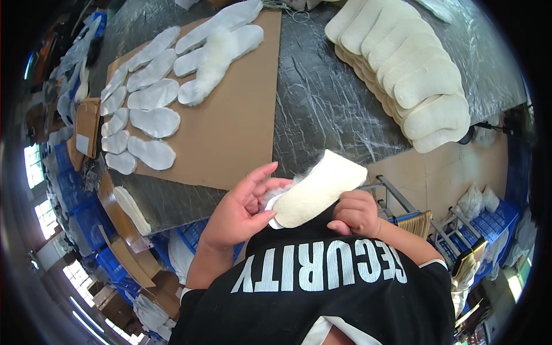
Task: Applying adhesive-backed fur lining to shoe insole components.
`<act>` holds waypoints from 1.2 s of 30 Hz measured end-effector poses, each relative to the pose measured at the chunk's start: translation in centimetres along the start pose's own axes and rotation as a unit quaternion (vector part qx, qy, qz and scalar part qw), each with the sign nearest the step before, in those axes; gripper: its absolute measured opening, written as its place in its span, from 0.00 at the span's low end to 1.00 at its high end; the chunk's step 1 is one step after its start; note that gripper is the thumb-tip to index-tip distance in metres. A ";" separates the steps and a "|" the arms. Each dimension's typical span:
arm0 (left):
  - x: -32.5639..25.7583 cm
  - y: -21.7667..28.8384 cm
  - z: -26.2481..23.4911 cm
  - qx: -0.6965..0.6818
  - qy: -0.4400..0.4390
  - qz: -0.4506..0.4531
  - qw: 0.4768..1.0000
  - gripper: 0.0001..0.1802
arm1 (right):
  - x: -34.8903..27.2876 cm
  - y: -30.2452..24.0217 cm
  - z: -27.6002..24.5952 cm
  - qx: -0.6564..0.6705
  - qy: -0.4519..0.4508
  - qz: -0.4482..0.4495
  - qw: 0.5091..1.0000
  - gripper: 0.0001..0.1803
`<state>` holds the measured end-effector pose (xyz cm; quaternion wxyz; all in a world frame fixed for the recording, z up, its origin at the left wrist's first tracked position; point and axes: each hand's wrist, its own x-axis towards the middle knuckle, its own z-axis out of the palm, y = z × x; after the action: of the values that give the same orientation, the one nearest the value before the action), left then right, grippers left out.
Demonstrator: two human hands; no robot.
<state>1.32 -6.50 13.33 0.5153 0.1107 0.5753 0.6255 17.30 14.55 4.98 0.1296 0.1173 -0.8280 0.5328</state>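
- Cream, flat, foot-shaped insole (316,192) held at centre, above the wearer's torso; long axis from about 8 to 2 o'clock.
- White fluffy layer (269,198) sits behind it, showing along its 9 to 11 o'clock side.
- Left hand (241,207) at 9 o'clock: thumb and fingers clamped on the near end of insole and fluff, index finger extended.
- Right hand (355,214) at 4 o'clock: fingers curled together just beside the insole's edge; cannot tell if it grips it.
- Dark table under wrinkled clear film (319,103) at 12 o'clock.
- Brown flat cardboard sheet (230,129) on the table, 10 to 11 o'clock.
- White oval-ended insoles (152,95) in overlapping rows on it; one long white fluffy piece (213,69) lies across others.
- Fanned pile of cream fabric insoles (422,77) at 1 o'clock.
- Small cream insole stack (131,210) at 9 o'clock, table edge.
- Grey metal frame (397,195) at 3 o'clock, off the table.
- Black short-sleeved shirt (322,276) on the wearer, 6 o'clock.
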 end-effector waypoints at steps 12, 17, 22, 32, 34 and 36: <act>0.8 -2.8 -1.3 0.190 0.082 0.065 0.976 0.36 | 0.6 3.7 2.8 0.401 -0.072 0.566 0.717 0.28; 7.8 -4.1 0.8 0.515 0.028 0.272 0.812 0.29 | 1.8 10.0 1.1 0.598 -0.113 0.486 0.627 0.23; 16.8 -5.7 4.7 0.532 -0.053 0.359 0.765 0.25 | 2.4 10.5 1.0 0.600 -0.216 0.424 0.644 0.17; 13.6 -4.1 -0.4 0.410 -0.046 0.213 0.886 0.16 | -1.5 4.0 4.4 0.640 -0.043 0.454 0.619 0.38; 10.8 -5.0 -1.6 0.368 -0.002 0.232 0.900 0.18 | -3.1 4.1 5.3 0.734 0.047 0.412 0.538 0.38; 8.0 -5.5 -1.8 0.337 0.032 0.227 0.913 0.22 | -3.5 4.7 6.1 0.808 0.157 0.343 0.453 0.41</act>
<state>-0.71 -2.43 4.57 0.2723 0.3855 0.7277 0.4976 18.48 11.08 -2.63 -0.0883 -0.2098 0.0353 0.9731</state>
